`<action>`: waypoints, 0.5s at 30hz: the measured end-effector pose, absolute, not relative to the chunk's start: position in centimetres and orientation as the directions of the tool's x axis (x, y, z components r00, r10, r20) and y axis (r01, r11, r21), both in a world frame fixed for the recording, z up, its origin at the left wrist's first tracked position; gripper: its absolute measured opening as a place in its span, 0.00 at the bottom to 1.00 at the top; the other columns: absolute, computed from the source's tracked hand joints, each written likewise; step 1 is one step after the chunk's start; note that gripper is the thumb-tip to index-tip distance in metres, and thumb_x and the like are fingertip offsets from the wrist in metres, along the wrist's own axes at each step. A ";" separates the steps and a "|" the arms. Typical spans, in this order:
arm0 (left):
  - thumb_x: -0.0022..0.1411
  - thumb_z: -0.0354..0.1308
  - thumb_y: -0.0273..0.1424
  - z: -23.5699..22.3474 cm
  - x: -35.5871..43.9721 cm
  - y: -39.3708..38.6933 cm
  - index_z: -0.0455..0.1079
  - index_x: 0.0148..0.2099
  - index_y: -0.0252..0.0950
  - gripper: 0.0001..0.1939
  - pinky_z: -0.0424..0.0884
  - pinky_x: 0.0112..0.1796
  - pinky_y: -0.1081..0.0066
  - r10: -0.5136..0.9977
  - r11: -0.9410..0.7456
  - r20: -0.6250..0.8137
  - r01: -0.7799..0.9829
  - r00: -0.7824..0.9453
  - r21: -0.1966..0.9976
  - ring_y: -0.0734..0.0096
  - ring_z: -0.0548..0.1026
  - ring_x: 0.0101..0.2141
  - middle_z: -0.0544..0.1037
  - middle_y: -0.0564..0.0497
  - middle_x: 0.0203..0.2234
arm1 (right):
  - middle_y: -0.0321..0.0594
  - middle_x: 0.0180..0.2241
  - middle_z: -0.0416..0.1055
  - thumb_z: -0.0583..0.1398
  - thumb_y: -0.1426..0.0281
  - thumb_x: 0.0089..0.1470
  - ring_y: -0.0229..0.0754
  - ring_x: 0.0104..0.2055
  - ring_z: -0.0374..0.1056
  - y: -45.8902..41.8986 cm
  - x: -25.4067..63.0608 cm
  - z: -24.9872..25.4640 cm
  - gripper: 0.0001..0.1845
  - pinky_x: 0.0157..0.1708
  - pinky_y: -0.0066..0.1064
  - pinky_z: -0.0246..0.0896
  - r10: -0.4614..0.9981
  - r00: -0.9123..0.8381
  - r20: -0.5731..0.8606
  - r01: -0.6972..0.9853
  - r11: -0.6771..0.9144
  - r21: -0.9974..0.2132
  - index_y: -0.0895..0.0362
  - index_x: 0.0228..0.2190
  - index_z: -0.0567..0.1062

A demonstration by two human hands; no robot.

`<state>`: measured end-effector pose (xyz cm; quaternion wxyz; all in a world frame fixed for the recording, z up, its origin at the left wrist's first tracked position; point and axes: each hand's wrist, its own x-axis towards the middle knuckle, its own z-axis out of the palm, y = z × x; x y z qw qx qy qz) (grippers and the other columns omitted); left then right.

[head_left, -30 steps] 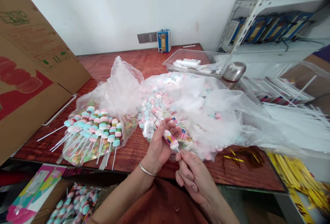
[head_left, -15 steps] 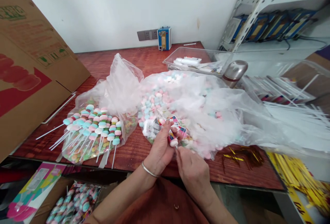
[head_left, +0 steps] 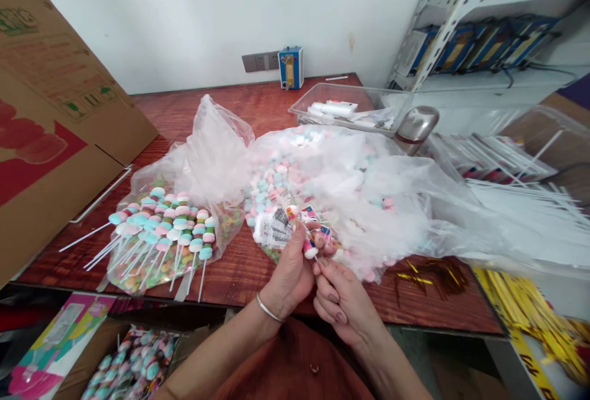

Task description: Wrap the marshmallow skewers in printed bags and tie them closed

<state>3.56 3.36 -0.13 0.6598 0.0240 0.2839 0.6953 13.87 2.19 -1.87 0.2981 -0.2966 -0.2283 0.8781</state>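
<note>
Wrapped around a marshmallow skewer (head_left: 310, 251) in a printed wrapper, my left hand (head_left: 291, 272) is closed near the table's front edge. My right hand (head_left: 345, 305) pinches at the skewer's lower end, by its stick; whatever fine thing lies between those fingertips is too small to make out. Just beyond both hands are printed wrappers (head_left: 273, 229) and a clear bag of loose pink, blue and white marshmallows (head_left: 270, 185). Finished-looking marshmallow skewers (head_left: 173, 222) lie on a clear bag of gummy candies (head_left: 184, 270) to the left.
Gold twist ties (head_left: 433, 278) lie at the table's right front. Behind stand a clear plastic tray (head_left: 318, 94), a metal flask (head_left: 417, 125) and a blue device (head_left: 291, 68). A large carton (head_left: 69, 111) borders the left; white sticks (head_left: 520, 209) lie right. Below is a box of skewers (head_left: 133, 363).
My right hand has turned so that its curled fingers face up, still at the skewer's lower end. My left hand keeps hold of the skewer. The view has shifted slightly.
</note>
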 end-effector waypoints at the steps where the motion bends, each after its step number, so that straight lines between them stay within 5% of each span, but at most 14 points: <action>1: 0.58 0.64 0.47 -0.1 3.2 3.5 0.72 0.44 0.33 0.22 0.75 0.36 0.69 0.927 0.032 -0.351 -0.905 -0.132 0.425 0.71 0.74 0.28 0.74 0.52 0.26 | 0.18 0.11 0.49 0.64 0.56 0.55 0.24 0.09 0.36 2.2 13.9 -1.8 0.17 0.09 0.18 0.38 0.661 -0.643 -0.386 -0.380 -0.713 -0.589 0.56 0.29 0.69; 6: 0.57 0.67 0.32 0.3 1.0 4.4 0.72 0.44 0.31 0.14 0.74 0.35 0.72 0.901 -0.057 -0.352 -0.874 -0.253 0.483 0.74 0.75 0.29 0.75 0.52 0.30 | 0.22 0.17 0.53 0.59 0.56 0.60 0.26 0.12 0.41 1.9 14.7 -2.3 0.16 0.12 0.20 0.42 0.755 -0.558 -0.345 -0.208 -0.530 -0.822 0.56 0.36 0.72; 9: 0.59 0.66 0.32 0.6 0.6 4.7 0.70 0.37 0.31 0.09 0.75 0.35 0.72 0.901 -0.065 -0.356 -0.889 -0.247 0.453 0.76 0.73 0.27 0.72 0.54 0.25 | 0.32 0.21 0.67 0.54 0.62 0.64 0.34 0.19 0.62 1.7 15.4 -2.9 0.14 0.19 0.24 0.53 0.906 -0.422 -0.035 0.142 0.028 -0.989 0.58 0.39 0.74; 12: 0.62 0.62 0.36 0.9 1.3 4.5 0.68 0.33 0.32 0.12 0.74 0.32 0.73 0.888 -0.017 -0.418 -0.922 -0.192 0.388 0.78 0.71 0.24 0.69 0.55 0.23 | 0.42 0.26 0.75 0.51 0.69 0.66 0.39 0.24 0.70 1.3 15.8 -3.5 0.15 0.24 0.28 0.57 0.830 -0.384 0.405 0.500 0.555 -0.665 0.61 0.39 0.76; 15: 0.64 0.59 0.39 1.0 2.5 4.1 0.66 0.33 0.33 0.14 0.74 0.31 0.73 0.875 -0.001 -0.448 -0.927 -0.182 0.374 0.78 0.69 0.23 0.67 0.55 0.21 | 0.39 0.20 0.72 0.47 0.70 0.68 0.38 0.18 0.66 0.9 15.6 -3.8 0.19 0.21 0.29 0.52 0.719 -0.406 0.564 0.648 0.662 -0.377 0.64 0.38 0.76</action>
